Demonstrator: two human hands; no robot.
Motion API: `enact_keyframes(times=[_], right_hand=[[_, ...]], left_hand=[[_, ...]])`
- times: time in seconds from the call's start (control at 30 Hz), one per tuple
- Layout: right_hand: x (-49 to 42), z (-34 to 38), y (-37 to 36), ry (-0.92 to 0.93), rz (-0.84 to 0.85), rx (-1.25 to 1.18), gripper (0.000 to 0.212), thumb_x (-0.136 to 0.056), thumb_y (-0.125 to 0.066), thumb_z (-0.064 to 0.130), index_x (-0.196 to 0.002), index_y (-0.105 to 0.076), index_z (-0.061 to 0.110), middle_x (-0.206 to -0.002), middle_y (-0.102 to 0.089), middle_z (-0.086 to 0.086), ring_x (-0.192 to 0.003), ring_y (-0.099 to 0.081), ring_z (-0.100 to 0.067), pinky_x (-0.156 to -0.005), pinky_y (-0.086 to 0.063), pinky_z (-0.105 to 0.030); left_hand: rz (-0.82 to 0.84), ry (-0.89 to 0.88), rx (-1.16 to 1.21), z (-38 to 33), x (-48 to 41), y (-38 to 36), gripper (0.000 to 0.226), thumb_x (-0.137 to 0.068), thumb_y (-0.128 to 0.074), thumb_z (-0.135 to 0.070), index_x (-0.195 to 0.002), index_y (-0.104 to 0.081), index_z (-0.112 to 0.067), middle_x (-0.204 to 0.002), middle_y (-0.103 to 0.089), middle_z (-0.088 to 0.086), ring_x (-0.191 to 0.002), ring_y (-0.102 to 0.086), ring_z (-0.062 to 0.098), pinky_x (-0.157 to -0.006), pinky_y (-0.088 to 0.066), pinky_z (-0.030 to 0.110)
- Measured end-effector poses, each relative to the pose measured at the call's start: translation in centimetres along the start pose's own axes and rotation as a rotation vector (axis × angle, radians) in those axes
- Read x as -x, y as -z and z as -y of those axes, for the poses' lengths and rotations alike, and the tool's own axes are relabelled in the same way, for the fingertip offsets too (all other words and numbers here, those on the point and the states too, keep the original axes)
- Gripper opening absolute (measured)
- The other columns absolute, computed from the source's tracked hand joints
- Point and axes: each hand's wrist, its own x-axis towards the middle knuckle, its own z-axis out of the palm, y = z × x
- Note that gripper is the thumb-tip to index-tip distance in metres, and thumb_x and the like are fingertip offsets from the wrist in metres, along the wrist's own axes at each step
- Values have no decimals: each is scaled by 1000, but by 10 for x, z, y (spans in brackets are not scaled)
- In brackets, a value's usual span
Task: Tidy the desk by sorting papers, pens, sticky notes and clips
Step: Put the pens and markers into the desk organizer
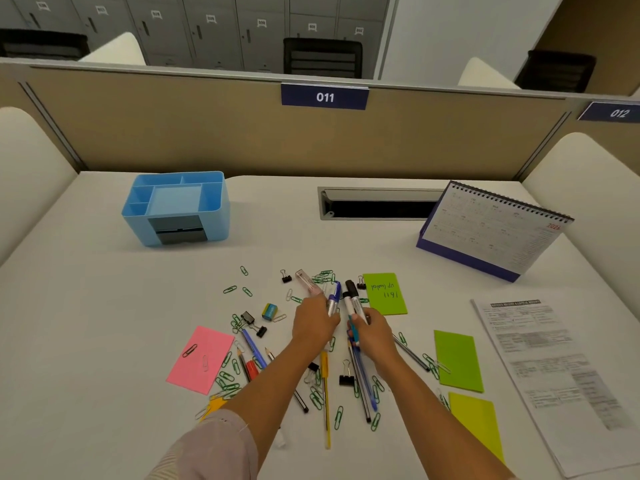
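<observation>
**Both hands gripping pens above a scattered pile on the desk**

Your left hand (313,323) is curled around a small bunch of pens. Among them are a blue pen (335,296) and a clear pink pen (308,282), with their ends pointing away from you. Your right hand (372,336) sits just beside it. Its fingers are closed around a second bunch that includes two black-capped markers (351,296). Both hands are over the middle of the white desk (104,306).

Below and around your hands, more pens and pencils lie loose, including a yellow pen (325,403) pointing towards you. Green paper clips (227,379) are strewn all through the pile. Black binder clips (346,375) lie here and there among them. A small blue and yellow block (269,311) sits just left of your left hand.

A pink note (204,362) lies at the near left with two clips resting on it. A green note with writing (386,294) lies just beyond your right hand. Two plain green notes (458,362) lie at the near right, one nearer you than the other. A printed sheet (554,368) lies along the right edge.

At the far left stands a blue organiser (176,206), well apart from the pile. A calendar (491,233) stands at the far right.
</observation>
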Motion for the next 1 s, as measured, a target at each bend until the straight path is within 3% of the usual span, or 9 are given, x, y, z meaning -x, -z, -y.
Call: enact_keyframes(times=[0.1, 0.2, 0.3, 0.43, 0.57, 0.7, 0.8, 0.9, 1.0], right_hand=[[-3, -3, -1, 36, 36, 7, 32, -98, -49, 23, -130, -48, 20, -115, -63, -8, -101, -63, -25, -90, -52, -48], [1, 3, 1, 90, 82, -22, 44, -100, -45, 15, -142, -36, 27, -128, -54, -2, -113, -56, -20, -93, -51, -39], [2, 9, 1, 90, 126, -47, 43, -101, -42, 9, -142, -39, 23, -129, -48, 3, -108, -51, -12, -77, -47, -18], [2, 16, -3, 5, 179, -140, 40, -100, -40, 8, -137, -40, 26, -127, -55, -5, -99, -61, -14, -72, -54, -25], [3, 24, -7, -19, 182, -208, 32, -100, -35, 9, -129, -41, 22, -102, -60, -3, -79, -61, -8, -51, -49, -19], [6, 26, -13, -13, 181, -266, 32, -102, -38, 23, -132, -38, 13, -118, -57, -10, -91, -60, -16, -66, -51, -26], [8, 29, -19, 3, 208, -315, 53, -99, -46, 36, -144, -23, 18, -129, -43, 6, -119, -51, -21, -92, -46, -31], [5, 30, -24, 42, 174, -321, 43, -93, -59, 33, -127, -38, 17, -122, -58, 1, -105, -61, -15, -86, -50, -29], [1, 30, -27, 17, 154, -342, 47, -88, -66, 32, -125, -47, 12, -111, -67, -6, -97, -67, -17, -78, -56, -31]], left_hand=[[-4, -1, 77, 3, -1, 3, 19, -81, -69, -24, -93, -65, -9, -80, -65, 4, -66, -58, 13, -49, -34, 17], [-36, 0, 201, 5, 1, 6, 16, -80, -70, -22, -91, -70, -10, -73, -66, 2, -63, -59, 13, -52, -41, 19], [-69, 5, 340, 4, 4, 10, 17, -81, -73, -22, -86, -70, -7, -68, -66, 5, -60, -57, 11, -55, -46, 19], [-62, 13, 471, 3, 8, 15, 18, -82, -72, -29, -86, -70, -12, -81, -71, 14, -70, -64, 19, -71, -55, 36], [-57, -11, 530, 3, 13, 20, 11, -84, -70, -28, -93, -71, -22, -86, -72, 2, -82, -67, 13, -76, -56, 31], [-27, -62, 533, 0, 23, 22, 15, -88, -66, -26, -100, -71, -20, -88, -71, -2, -79, -65, 4, -72, -54, 21], [-10, -98, 495, -5, 31, 20, 20, -92, -60, -28, -103, -71, -15, -90, -71, -3, -78, -65, 3, -68, -51, 16], [-24, -78, 432, -7, 34, 19, 17, -94, -56, -18, -103, -68, -10, -97, -70, 5, -73, -64, 9, -60, -49, 13], [-34, -92, 406, -7, 36, 20, 18, -96, -53, -18, -104, -67, -10, -109, -65, 7, -86, -65, 18, -60, -47, 12]])
